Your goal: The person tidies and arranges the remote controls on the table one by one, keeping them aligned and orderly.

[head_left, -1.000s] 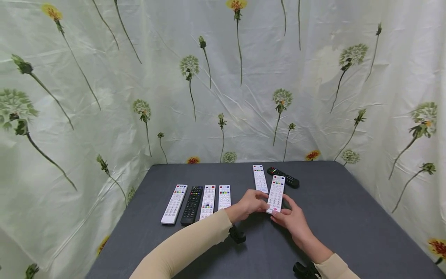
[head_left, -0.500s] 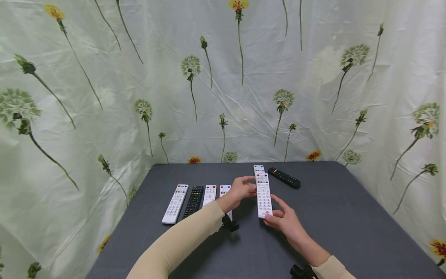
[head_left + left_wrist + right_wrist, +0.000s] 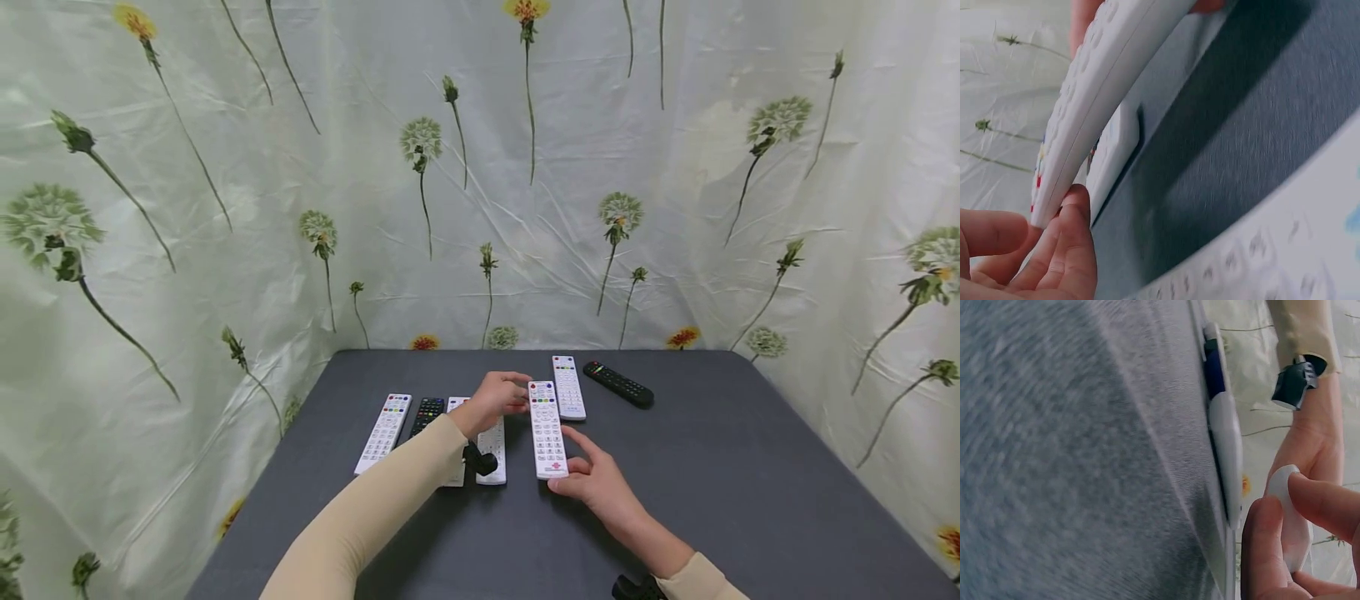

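Note:
A white remote control [image 3: 547, 429] with colored buttons and a pink logo is held above the grey table [image 3: 720, 500] by both hands. My left hand [image 3: 495, 400] pinches its far end between thumb and fingers, as the left wrist view shows with the hand [image 3: 1054, 256] at the remote's tip. At the near end, my right hand [image 3: 600, 487] grips it, thumb on one face and fingers behind. Just left of it lies another white remote [image 3: 491, 450], partly under my left wrist.
Farther left lie a white remote [image 3: 384, 433], a black remote [image 3: 428, 410] and one more white remote [image 3: 455, 480], partly covered by my left arm. At the back right are a white remote [image 3: 568, 388] and a slanted black remote [image 3: 618, 384]. A flowered curtain [image 3: 480, 208] hangs behind.
Both hands have carried the white remote leftward, from in front of the back-right remotes toward the row on the left. The left hand has shifted its hold to the far end.

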{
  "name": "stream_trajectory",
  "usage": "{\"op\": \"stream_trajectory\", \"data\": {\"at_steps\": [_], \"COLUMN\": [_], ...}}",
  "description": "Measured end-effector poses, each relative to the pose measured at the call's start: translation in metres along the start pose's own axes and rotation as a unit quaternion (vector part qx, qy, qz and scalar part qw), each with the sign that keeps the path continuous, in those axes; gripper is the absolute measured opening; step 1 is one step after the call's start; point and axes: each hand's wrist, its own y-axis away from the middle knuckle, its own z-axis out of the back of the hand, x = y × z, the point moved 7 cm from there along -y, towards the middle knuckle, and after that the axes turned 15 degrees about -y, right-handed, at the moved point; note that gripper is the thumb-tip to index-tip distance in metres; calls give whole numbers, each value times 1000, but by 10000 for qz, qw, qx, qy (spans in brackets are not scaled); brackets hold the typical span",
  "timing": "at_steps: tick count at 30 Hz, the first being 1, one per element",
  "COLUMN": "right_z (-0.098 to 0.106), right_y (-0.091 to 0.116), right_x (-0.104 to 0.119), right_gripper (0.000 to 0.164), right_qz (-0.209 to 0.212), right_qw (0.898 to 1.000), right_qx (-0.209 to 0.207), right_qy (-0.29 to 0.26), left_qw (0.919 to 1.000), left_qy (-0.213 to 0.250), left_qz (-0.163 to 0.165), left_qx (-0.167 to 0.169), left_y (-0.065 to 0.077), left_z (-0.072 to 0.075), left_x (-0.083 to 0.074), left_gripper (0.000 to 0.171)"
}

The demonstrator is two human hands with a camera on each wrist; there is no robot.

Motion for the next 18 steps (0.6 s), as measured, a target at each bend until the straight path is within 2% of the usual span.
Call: {"op": "stream_trajectory", "data": {"at_steps": [3,10,14,18], "right_z": [-3,-10,-13,-14], "right_y": [-3,-10,-13,-16], "right_x": [-2,-1,0,-1], "right_gripper": [93,89,84,83], "right_qz": [100,411,526,555], "right_qw": [9996,9934,9876,9856], "right_qx": [8,-124,-227,-211], "right_qy": [270,1067,1461,1585], "left_qw": [9998,9976,9955,9881], "left_qy": [-208,-668,-942,-1496], "left_qz": [56,-66,-95,-337], "left_qx": [-52,-147,-45,111], "left_y": [1,-2,-7,-12], "left_z": [9,25,33,37], "left_x": [0,-3,-1,-3], "left_gripper": [36,31,29,29]}}
